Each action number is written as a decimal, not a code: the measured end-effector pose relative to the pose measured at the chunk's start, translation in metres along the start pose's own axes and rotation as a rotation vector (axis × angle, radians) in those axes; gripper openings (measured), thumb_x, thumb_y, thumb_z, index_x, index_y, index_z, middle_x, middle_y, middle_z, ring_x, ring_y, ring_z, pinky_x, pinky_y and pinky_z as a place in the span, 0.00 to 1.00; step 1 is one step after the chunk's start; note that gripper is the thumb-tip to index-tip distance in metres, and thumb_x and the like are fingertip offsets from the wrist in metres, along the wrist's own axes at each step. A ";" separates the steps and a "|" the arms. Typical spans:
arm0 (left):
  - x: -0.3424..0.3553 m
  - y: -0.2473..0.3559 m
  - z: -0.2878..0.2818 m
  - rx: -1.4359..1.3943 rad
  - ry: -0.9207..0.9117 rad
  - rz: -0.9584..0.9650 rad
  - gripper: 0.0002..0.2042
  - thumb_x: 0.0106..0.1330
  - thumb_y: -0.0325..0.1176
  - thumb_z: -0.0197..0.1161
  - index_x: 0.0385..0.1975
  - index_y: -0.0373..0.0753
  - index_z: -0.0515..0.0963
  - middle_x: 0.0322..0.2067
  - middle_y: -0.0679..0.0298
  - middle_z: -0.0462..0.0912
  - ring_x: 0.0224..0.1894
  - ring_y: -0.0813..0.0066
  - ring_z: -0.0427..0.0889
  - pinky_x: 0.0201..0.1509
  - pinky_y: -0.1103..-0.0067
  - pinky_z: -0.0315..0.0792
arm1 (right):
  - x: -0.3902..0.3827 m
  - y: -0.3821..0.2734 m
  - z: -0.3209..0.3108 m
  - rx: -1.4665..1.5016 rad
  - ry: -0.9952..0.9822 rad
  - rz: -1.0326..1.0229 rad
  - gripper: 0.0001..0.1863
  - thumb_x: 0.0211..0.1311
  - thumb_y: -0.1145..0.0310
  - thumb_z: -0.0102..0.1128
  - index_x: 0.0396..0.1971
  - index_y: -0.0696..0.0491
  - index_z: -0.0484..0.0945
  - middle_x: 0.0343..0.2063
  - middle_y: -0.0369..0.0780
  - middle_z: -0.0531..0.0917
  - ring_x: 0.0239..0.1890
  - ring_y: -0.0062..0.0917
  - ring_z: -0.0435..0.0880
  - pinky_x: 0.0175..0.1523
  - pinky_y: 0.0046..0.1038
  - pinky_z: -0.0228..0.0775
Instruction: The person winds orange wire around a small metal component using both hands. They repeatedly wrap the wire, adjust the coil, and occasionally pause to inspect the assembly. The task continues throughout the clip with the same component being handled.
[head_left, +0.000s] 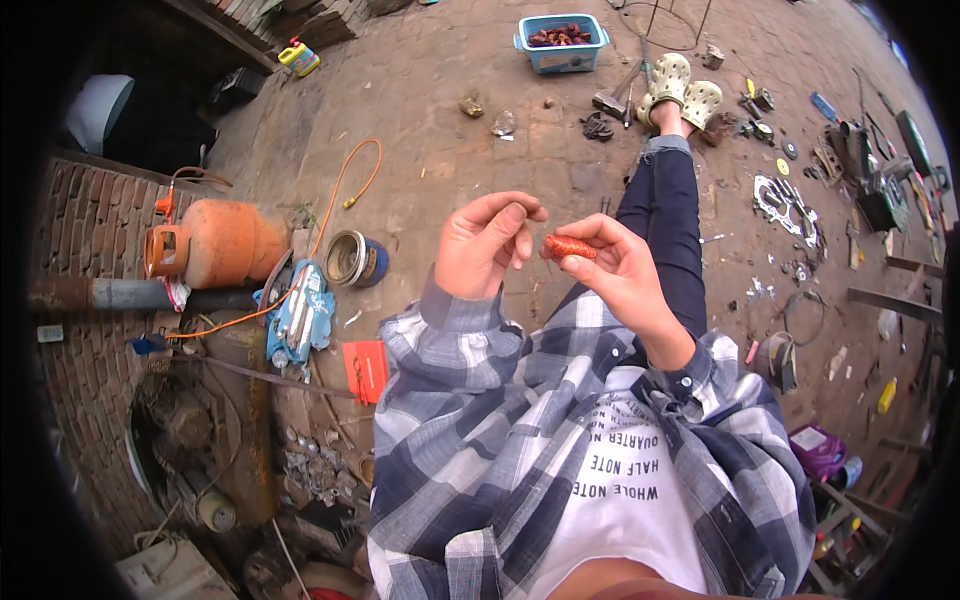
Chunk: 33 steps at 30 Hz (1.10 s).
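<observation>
In front of my torso, my right hand [617, 265] grips a small orange-red bundle [570, 246] between thumb and fingers. It looks like tightly wound wire, though the strands are too small to tell for sure. Close to the bundle's left end is my left hand [488, 238], its fingers curled and the thumb bent against them. Whatever it may pinch is too fine to make out. The two hands are a short way apart.
A blue basin [562, 60] with reddish-brown pieces stands ahead on the brick ground. An orange gas cylinder [235, 243] with a hose lies left, near an open bucket [357, 259]. A metal gasket [786, 208] and scattered tools lie right; a hammer [610, 104] is near my clogs [680, 88].
</observation>
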<state>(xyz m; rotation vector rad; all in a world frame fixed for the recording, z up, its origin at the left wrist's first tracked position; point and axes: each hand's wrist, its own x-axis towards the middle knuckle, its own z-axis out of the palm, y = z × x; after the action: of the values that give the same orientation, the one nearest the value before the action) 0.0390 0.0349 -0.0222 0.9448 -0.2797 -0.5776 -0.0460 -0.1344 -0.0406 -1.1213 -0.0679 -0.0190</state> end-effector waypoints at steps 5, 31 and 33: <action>0.004 0.008 0.020 0.053 -0.010 0.005 0.11 0.67 0.31 0.55 0.42 0.31 0.76 0.29 0.60 0.81 0.23 0.80 0.77 0.24 0.86 0.70 | -0.005 -0.010 -0.004 -0.012 0.053 0.012 0.14 0.59 0.76 0.59 0.44 0.61 0.71 0.42 0.41 0.79 0.46 0.20 0.77 0.53 0.22 0.68; -0.018 -0.002 0.079 1.122 -0.041 0.315 0.04 0.58 0.24 0.61 0.32 0.33 0.79 0.23 0.55 0.79 0.23 0.64 0.78 0.27 0.76 0.70 | -0.023 -0.030 -0.010 -0.198 0.305 -0.172 0.15 0.55 0.76 0.63 0.43 0.62 0.75 0.41 0.40 0.80 0.44 0.20 0.78 0.51 0.22 0.68; -0.017 -0.004 0.079 1.098 -0.032 0.333 0.05 0.58 0.25 0.61 0.32 0.33 0.80 0.24 0.54 0.80 0.24 0.64 0.79 0.28 0.77 0.71 | -0.024 -0.031 -0.011 -0.183 0.321 -0.174 0.16 0.54 0.76 0.63 0.43 0.62 0.75 0.41 0.39 0.80 0.44 0.20 0.78 0.51 0.22 0.68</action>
<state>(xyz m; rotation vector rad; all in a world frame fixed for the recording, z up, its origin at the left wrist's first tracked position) -0.0131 -0.0107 0.0195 1.8917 -0.8083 -0.0847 -0.0709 -0.1585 -0.0186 -1.2799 0.1263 -0.3659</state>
